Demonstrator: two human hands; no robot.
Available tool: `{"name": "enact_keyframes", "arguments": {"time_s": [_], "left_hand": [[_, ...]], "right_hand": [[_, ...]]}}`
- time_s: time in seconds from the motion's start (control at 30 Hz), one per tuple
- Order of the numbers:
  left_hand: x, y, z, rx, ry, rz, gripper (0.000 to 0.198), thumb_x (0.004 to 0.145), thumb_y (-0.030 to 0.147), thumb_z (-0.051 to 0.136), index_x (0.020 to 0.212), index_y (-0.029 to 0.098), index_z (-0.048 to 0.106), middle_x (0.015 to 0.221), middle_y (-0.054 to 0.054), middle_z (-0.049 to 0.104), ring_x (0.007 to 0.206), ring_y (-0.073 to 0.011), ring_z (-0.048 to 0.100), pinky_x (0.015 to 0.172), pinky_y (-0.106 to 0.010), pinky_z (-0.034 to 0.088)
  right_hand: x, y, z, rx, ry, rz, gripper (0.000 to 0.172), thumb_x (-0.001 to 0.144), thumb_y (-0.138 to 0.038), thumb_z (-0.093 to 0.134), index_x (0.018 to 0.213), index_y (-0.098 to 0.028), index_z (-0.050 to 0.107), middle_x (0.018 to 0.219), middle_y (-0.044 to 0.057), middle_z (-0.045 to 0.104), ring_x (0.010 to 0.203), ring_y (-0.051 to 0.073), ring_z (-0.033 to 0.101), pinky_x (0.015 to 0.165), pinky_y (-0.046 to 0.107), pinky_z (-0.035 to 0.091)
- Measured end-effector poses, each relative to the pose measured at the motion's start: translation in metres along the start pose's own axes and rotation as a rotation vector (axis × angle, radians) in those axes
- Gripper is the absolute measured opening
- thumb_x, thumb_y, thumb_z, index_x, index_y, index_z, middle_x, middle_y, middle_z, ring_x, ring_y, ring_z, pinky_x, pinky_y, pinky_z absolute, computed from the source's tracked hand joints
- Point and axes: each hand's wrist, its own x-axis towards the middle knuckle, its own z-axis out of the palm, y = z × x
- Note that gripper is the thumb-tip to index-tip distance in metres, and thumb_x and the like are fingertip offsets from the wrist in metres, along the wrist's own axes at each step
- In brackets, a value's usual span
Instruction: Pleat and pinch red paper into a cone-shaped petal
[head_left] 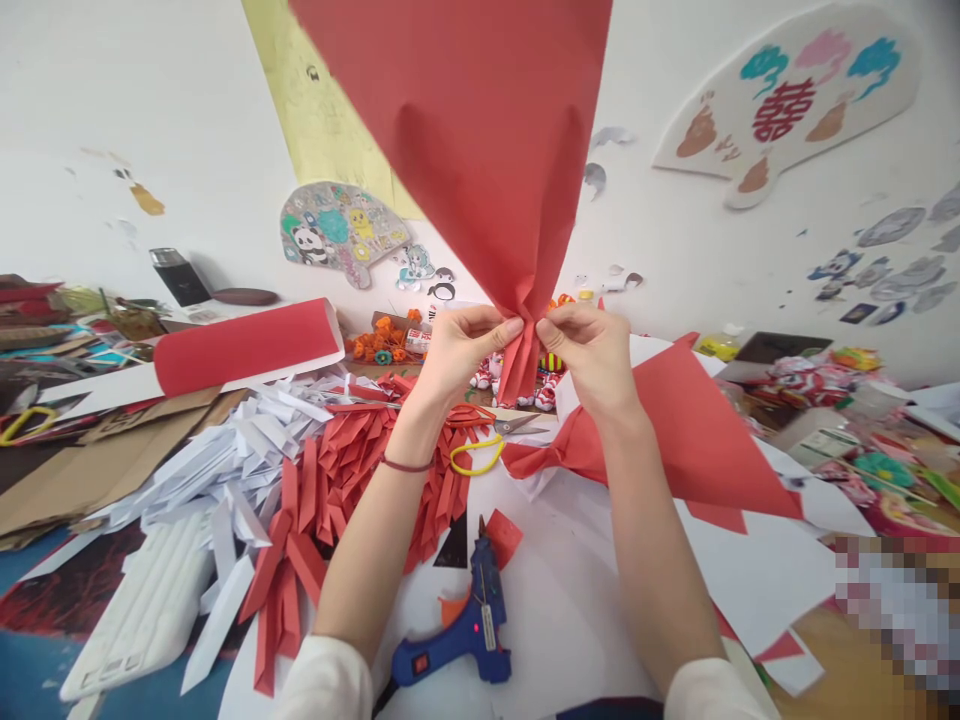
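Note:
A large sheet of red paper [487, 150] stands upright in front of me, gathered into a pleated neck near its lower end. My left hand [469, 345] pinches the left side of that neck between thumb and fingers. From the right, my right hand [589, 350] pinches the same neck, thumb close to the other thumb. Below the neck the pleats spread into a short tail. Behind my right forearm lies another gathered red paper piece [697, 435]. Yellow-handled scissors [480, 455] lie under my hands, their blades partly hidden.
A blue glue gun [472, 620] with a lit red light lies on white paper in front. Folded red strips [352, 470] and white strips [247, 450] are heaped at left, beside a white keyboard [146, 600]. A red paper roll [247, 345] lies behind them. Wrapped sweets [817, 385] crowd the right.

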Motion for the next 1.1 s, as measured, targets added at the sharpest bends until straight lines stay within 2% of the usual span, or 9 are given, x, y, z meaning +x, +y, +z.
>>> {"name": "enact_keyframes", "arguments": {"time_s": [0.17, 0.27, 0.43, 0.63, 0.87, 1.1], "left_hand": [[0.001, -0.001, -0.002, -0.012, -0.014, -0.009, 0.034, 0.063, 0.045, 0.089, 0.069, 0.016, 0.072, 0.070, -0.002, 0.073, 0.065, -0.0133, 0.066, 0.065, -0.027, 0.055], [0.001, -0.002, -0.002, -0.015, -0.013, -0.006, 0.038, 0.061, 0.048, 0.089, 0.065, 0.016, 0.069, 0.066, -0.001, 0.070, 0.061, -0.0117, 0.063, 0.062, -0.026, 0.053], [0.002, -0.005, -0.003, -0.029, -0.043, 0.000, 0.037, 0.061, 0.045, 0.090, 0.065, 0.016, 0.068, 0.068, 0.000, 0.070, 0.063, -0.0112, 0.063, 0.065, -0.026, 0.053], [0.003, -0.009, -0.002, -0.018, -0.055, 0.005, 0.037, 0.062, 0.044, 0.090, 0.064, 0.017, 0.065, 0.070, -0.001, 0.070, 0.066, -0.0120, 0.063, 0.067, -0.027, 0.054], [0.004, -0.012, -0.004, -0.035, -0.059, 0.008, 0.035, 0.067, 0.046, 0.087, 0.069, 0.018, 0.067, 0.072, -0.001, 0.070, 0.069, -0.0134, 0.066, 0.070, -0.029, 0.054], [0.004, -0.011, -0.004, -0.038, -0.075, -0.033, 0.037, 0.065, 0.049, 0.087, 0.070, 0.018, 0.068, 0.071, -0.001, 0.070, 0.066, -0.0141, 0.066, 0.066, -0.029, 0.055]], "right_hand": [[0.001, 0.002, 0.001, 0.096, -0.046, 0.099, 0.042, 0.069, -0.059, 0.082, 0.079, -0.019, 0.071, 0.079, 0.003, 0.071, 0.076, 0.018, 0.068, 0.072, 0.031, 0.058], [0.001, 0.003, 0.003, 0.169, -0.105, 0.177, 0.045, 0.066, -0.060, 0.083, 0.078, -0.020, 0.069, 0.078, 0.002, 0.070, 0.072, 0.017, 0.067, 0.069, 0.030, 0.057], [0.000, 0.005, 0.002, 0.262, -0.164, 0.216, 0.043, 0.064, -0.055, 0.087, 0.076, -0.019, 0.068, 0.077, 0.002, 0.069, 0.070, 0.016, 0.065, 0.068, 0.029, 0.055], [-0.001, 0.005, -0.002, 0.220, -0.192, 0.300, 0.044, 0.067, -0.058, 0.084, 0.077, -0.019, 0.067, 0.075, 0.002, 0.069, 0.068, 0.017, 0.065, 0.062, 0.028, 0.054], [-0.001, -0.006, -0.008, 0.170, -0.192, 0.213, 0.036, 0.070, -0.053, 0.083, 0.078, -0.020, 0.070, 0.075, 0.001, 0.066, 0.067, 0.015, 0.062, 0.064, 0.028, 0.054], [-0.002, -0.011, -0.009, 0.145, -0.228, 0.216, 0.038, 0.073, -0.057, 0.080, 0.079, -0.021, 0.070, 0.075, 0.002, 0.069, 0.070, 0.017, 0.065, 0.063, 0.029, 0.055]]}}
